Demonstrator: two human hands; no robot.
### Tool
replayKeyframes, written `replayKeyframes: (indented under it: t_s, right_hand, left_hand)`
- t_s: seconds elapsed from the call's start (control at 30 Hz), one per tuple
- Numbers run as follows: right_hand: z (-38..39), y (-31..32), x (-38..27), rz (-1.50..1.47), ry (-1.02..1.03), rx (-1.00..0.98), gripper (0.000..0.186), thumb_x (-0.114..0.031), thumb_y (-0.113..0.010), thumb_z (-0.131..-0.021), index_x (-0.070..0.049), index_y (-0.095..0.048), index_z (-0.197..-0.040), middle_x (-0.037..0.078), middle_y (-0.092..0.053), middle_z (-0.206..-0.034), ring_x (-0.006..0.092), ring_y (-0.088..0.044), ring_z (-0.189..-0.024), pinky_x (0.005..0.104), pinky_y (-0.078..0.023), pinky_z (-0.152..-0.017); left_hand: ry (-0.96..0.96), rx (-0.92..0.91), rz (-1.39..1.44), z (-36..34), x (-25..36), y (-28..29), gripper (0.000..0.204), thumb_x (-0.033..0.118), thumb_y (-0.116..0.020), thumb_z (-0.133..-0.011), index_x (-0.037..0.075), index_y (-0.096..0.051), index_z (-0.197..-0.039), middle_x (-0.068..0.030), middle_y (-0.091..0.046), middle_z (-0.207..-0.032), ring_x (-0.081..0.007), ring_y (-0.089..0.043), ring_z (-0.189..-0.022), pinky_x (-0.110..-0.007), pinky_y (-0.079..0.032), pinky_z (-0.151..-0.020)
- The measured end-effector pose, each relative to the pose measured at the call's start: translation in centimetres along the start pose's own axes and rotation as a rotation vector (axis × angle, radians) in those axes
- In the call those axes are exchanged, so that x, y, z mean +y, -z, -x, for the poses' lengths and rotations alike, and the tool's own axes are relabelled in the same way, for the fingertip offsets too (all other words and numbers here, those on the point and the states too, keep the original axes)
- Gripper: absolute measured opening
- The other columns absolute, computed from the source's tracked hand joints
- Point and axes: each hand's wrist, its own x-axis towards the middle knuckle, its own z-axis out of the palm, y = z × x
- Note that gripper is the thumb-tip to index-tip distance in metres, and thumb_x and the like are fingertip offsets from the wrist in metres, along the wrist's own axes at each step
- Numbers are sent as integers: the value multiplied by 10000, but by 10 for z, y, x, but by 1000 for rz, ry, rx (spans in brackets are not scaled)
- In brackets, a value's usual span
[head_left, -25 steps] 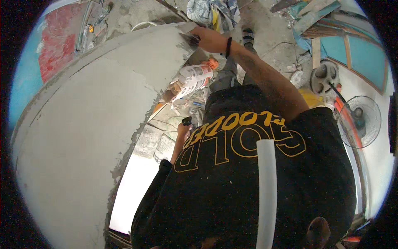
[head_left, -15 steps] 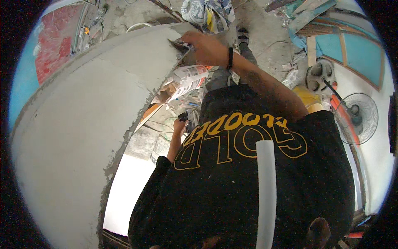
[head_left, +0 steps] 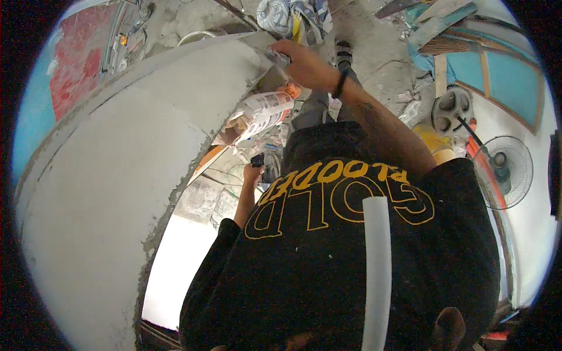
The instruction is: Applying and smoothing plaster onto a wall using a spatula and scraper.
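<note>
Along the left runs a pale plastered surface (head_left: 105, 193) with a rough grey edge. At its upper end my right hand (head_left: 301, 67) grips a flat metal trowel (head_left: 272, 58), the blade lying on or very close to the plaster. Farther down, beside that edge, my left hand (head_left: 253, 172) is closed on a small black object (head_left: 257, 159). Between my two hands is a white printed sack (head_left: 263, 111) with torn brown paper.
Cloths or bags (head_left: 278, 17) lie on the dusty concrete floor (head_left: 374, 70). To the right are planks (head_left: 439, 26), blue framed panels (head_left: 509, 88), a yellow bucket (head_left: 433, 143) and a standing fan (head_left: 503, 172). A red-patched panel (head_left: 76, 76) is at far left.
My right hand and trowel shifted down-left along the plaster edge, then back slightly up and right, with the blade's angle changing. My left hand moved slightly up and left in the picture.
</note>
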Motion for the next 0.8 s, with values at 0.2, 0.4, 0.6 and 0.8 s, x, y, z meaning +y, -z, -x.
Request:
replayKeyframes:
  t_s: [0.2, 0.4, 0.6, 0.8]
  right_hand:
    - [-12, -35, 10, 335, 168, -3, 481, 4, -523, -640, 12, -475, -1119, 181, -478, -1135, 337, -463, -1064, 386, -399, -875]
    - [38, -21, -30, 179, 285, 34, 511, 58, -487, -631, 2, -471, -1138, 171, -486, -1066, 352, -460, -1046, 378, -389, -890]
    - [-7, 1, 28, 11, 196, 48, 450, 63, -460, -678, 4, -488, -1123, 195, -533, -1075, 334, -499, -1034, 352, -396, -884]
    - [-69, -37, 73, 265, 87, -91, 442, 0, -472, -690, -2, -485, -1131, 206, -523, -1079, 356, -489, -1027, 390, -405, -871]
  left_hand:
    - [54, -107, 405, -7, -23, -9, 247, 174, -712, -651, 7, -613, -804, -102, -606, -651, -227, -580, -583, -348, -432, -536]
    - [31, -88, 40, -4, -16, -9, 220, 194, -713, -641, 21, -618, -739, -90, -599, -632, -219, -577, -569, -349, -440, -534]
    - [-34, -11, 124, 8, 19, 8, 262, 195, -730, -613, 19, -611, -766, -76, -592, -637, -196, -548, -551, -338, -415, -516]
    - [72, -47, 392, 3, 6, 10, 241, 142, -712, -631, -2, -597, -786, -73, -597, -663, -172, -535, -565, -337, -414, -521]
